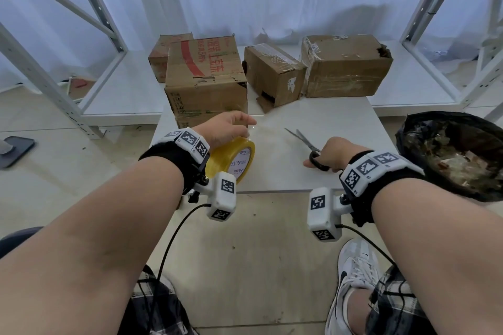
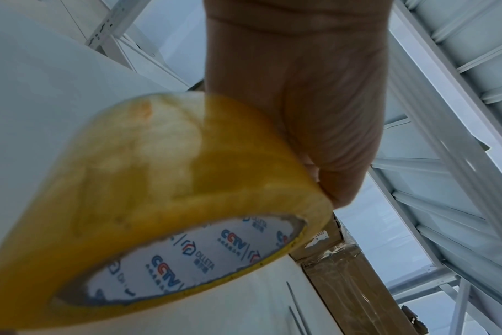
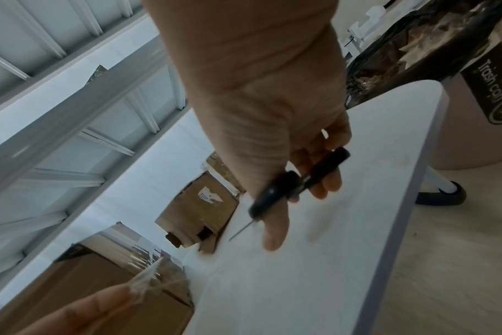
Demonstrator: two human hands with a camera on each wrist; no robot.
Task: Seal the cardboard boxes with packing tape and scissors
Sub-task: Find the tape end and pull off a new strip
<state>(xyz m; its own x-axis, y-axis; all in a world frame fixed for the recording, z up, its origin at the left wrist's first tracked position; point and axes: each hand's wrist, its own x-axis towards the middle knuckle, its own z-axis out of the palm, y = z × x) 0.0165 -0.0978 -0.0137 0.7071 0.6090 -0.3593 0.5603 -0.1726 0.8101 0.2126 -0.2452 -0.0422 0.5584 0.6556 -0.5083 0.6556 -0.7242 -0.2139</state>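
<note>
A yellow packing tape roll (image 1: 234,161) hangs under my left hand (image 1: 231,128), just above the white table's (image 1: 340,119) near left corner. The left wrist view shows that hand (image 2: 315,113) gripping the roll (image 2: 158,181) at its rim. In the right wrist view its fingertips (image 3: 112,297) pinch a clear tape end (image 3: 146,278). My right hand (image 1: 330,153) holds black-handled scissors (image 1: 313,151), blades parted and pointing away over the table. The scissors' handles (image 3: 301,183) sit in my right hand's fingers (image 3: 324,181). Several cardboard boxes stand at the table's far side; the nearest is a red-printed box (image 1: 206,84).
A smaller box (image 1: 272,73) and a wide taped box (image 1: 345,65) stand right of the printed one. A trash can with a black bag (image 1: 451,155) sits by the table's right edge. White metal shelving frames (image 1: 89,90) flank the table. A phone (image 1: 16,149) lies on the floor, left.
</note>
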